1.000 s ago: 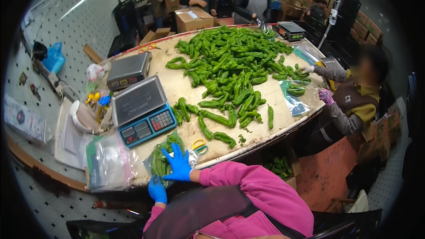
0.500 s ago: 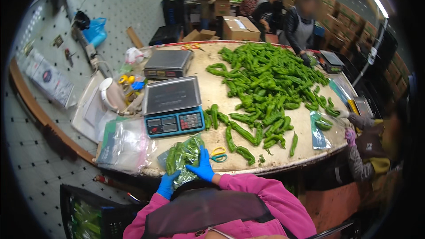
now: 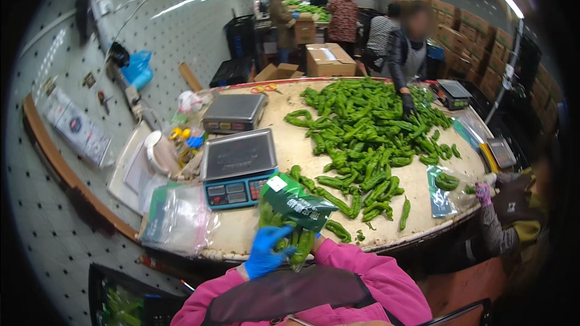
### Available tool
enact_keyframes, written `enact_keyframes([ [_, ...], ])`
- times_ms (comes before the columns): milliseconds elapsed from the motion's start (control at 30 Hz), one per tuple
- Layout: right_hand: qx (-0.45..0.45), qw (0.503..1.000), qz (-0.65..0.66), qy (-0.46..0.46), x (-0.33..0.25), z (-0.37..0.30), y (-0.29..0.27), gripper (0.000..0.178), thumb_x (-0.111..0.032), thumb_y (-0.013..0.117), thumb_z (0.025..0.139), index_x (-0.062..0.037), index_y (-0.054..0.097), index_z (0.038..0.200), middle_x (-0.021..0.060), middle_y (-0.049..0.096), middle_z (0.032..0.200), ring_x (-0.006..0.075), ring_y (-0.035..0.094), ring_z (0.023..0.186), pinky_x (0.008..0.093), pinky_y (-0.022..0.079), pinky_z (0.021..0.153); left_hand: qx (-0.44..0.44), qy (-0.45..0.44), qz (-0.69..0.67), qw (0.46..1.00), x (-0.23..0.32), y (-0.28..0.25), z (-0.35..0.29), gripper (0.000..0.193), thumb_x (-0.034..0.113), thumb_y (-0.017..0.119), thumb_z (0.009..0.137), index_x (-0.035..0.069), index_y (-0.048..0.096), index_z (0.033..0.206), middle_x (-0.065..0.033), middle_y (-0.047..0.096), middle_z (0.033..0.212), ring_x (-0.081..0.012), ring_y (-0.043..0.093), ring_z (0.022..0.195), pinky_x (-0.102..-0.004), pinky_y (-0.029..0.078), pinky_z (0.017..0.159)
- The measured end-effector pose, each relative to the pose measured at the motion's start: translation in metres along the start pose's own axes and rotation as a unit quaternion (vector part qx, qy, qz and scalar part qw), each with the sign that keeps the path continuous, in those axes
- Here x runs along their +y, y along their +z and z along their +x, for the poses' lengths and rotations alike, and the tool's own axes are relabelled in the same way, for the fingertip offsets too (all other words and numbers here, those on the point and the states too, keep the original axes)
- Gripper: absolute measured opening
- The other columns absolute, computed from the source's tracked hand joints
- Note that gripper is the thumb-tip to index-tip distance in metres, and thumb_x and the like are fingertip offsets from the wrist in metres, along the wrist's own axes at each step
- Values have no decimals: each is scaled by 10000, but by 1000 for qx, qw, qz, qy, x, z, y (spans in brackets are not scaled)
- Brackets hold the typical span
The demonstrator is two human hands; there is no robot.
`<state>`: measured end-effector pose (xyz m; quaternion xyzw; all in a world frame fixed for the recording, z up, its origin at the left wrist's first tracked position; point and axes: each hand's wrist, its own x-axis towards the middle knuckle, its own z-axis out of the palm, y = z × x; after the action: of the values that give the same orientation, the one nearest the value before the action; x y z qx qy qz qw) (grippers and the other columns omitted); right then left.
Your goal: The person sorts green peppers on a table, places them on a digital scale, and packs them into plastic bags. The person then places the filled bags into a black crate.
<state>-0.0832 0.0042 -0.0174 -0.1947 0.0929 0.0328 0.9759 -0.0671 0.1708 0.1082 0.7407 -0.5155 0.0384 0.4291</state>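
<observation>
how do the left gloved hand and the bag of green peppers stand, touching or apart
Touching: the head view shows the left blue-gloved hand with fingers laid across the bag of green peppers.

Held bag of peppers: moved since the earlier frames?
Yes. Against the blue scale, the bag of peppers has shifted rightward and up in view, now overlapping the scale's lower right corner.
</observation>
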Motion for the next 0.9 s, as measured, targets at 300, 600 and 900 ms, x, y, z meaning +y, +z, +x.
enact_keyframes([
  [300, -40, 997, -64, 22, -15, 21, 2, 500, -438, 399, 982, -74, 488, 1313, 91, 575, 1226, 232, 572, 1056, 361, 472, 911, -95, -312, -714, 620, -112, -20, -51, 689, 467, 543, 951, 70, 330, 1473, -110, 399, 1480, -287, 384, 1358, -435, 278, 1151],
  [600, -52, 993, -104, 35, -19, 25, -1, 384, -321, 425, 991, -50, 548, 1233, 92, 618, 1131, 219, 606, 959, 347, 506, 831, -67, -232, -749, 617, -44, 7, -46, 676, 515, 474, 964, 102, 327, 1479, -116, 350, 1512, -338, 349, 1367, -509, 270, 1143],
  [900, -156, 819, -550, -47, 19, 34, 5, 282, -204, 451, 999, -26, 608, 1153, 93, 661, 1036, 206, 639, 862, 333, 539, 752, 191, -274, -738, 587, -66, -58, -154, 384, 253, 499, 994, 56, 518, 1323, -129, 569, 1314, -279, 555, 1200, -455, 439, 1047],
])
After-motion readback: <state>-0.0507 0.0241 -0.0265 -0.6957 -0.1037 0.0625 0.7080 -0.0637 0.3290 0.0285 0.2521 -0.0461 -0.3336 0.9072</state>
